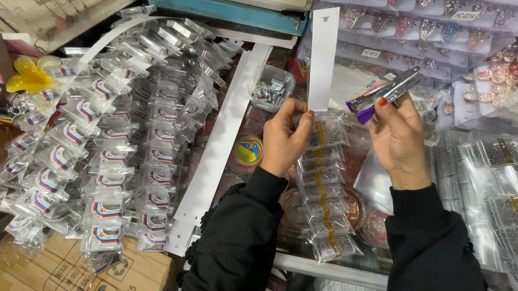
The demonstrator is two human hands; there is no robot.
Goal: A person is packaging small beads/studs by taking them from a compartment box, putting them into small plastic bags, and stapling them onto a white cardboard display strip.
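Observation:
My left hand [284,138] pinches a white card strip [322,58] that stands upright, with several small clear bags [324,187] fixed along its lower part and hanging toward me. My right hand [399,138] holds a silver stapler with a purple end [383,95], tilted, just right of the strip at the level of the topmost bag. Both sleeves are black.
Finished strips of small bags [111,140] lie fanned out at the left. Bare white strips [218,154] lie beside them. A small clear box of metal pieces [271,88] sits behind my left hand. More bag strips [508,190] lie right; jewel cards [428,29] behind. Cardboard boxes [64,272] below.

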